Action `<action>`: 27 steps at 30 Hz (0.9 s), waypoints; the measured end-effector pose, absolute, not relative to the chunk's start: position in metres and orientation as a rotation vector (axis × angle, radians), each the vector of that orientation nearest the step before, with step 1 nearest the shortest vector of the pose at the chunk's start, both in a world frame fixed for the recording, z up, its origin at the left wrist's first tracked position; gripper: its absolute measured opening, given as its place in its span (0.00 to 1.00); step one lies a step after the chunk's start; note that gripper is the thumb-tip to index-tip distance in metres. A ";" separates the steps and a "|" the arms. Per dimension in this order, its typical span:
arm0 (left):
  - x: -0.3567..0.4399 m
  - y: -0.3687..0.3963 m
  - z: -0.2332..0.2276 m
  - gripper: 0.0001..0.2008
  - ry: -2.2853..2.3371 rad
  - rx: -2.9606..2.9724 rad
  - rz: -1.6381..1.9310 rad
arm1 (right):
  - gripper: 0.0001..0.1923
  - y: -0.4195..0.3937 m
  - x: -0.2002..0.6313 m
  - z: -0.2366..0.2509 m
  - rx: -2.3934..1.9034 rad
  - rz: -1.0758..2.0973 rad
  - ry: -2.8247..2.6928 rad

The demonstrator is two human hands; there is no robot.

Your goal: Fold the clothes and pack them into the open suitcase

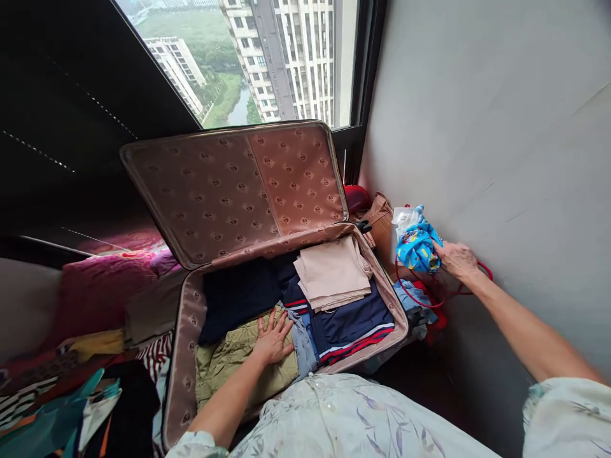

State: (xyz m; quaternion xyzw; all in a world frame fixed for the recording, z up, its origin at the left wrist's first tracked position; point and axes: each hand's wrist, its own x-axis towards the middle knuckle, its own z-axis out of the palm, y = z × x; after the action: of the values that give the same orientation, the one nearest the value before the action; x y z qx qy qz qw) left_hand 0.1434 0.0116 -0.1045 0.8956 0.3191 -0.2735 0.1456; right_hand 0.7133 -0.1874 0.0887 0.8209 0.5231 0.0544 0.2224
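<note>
Olive-green folded trousers (229, 366) lie in the lower left part of the open suitcase (184, 356), and the left hand (273, 340) rests flat on them at the centre of the frame, fingers (281, 321) spread wide and holding nothing. Just right of that hand sit a grey-blue garment (303, 346) and a navy top with red and white stripes (353, 327); above them lies a stack of folded beige cloth (331, 273) beside a dark navy garment (238, 292). The suitcase lid (233, 191) stands tilted up toward the window (248, 57). At the right of the frame, outside the suitcase and near the wall (501, 127), the right hand (456, 259) grips a bright blue printed bundle (417, 248), fingers closed on its edge. Beneath it hang red looped handles (429, 304). Loose clothes (71, 381) pile up at the lower left.
</note>
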 end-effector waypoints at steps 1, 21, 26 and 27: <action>0.143 0.012 -0.105 0.39 0.916 2.583 -0.769 | 0.22 -0.190 0.710 0.098 2.281 0.172 1.463; 0.139 0.005 -0.089 0.17 1.271 2.168 0.285 | 0.12 -0.090 0.491 0.037 1.768 -0.333 2.400; 0.133 -0.013 -0.090 0.15 1.345 2.034 0.469 | 0.17 -0.058 0.442 -0.030 1.600 -0.565 2.364; 0.132 -0.017 -0.090 0.15 1.358 2.031 0.454 | 0.18 -0.055 0.437 -0.039 1.580 -0.591 2.353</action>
State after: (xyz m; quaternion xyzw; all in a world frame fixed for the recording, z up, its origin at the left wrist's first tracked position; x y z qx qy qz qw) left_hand 0.1323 -0.0167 -0.0900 0.7735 0.5174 0.1729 0.3225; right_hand 0.4374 -0.0554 -0.0388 0.5415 0.8067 -0.2025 0.1228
